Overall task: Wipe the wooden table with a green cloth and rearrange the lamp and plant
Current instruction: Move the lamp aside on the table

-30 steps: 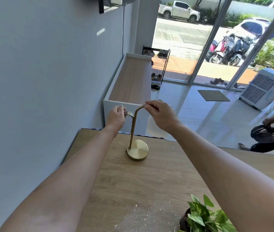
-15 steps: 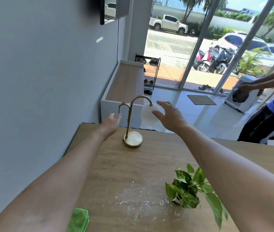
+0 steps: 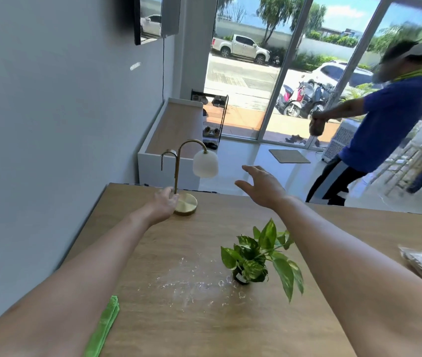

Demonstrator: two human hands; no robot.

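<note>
The lamp (image 3: 186, 176) stands at the worktop's (image 3: 230, 325) far edge, top-heavy under its white shade. The left hand (image 3: 164, 202) sits against the stem base, loosely curled, seemingly gripping nothing; the right hand (image 3: 261, 186) hovers open and empty. A careless nudge could tip the lamp off the back. White spill lies beside the plant (image 3: 256, 256); wiping there could knock it over. The cloth (image 3: 104, 328) lies untouched near the front edge.
</note>
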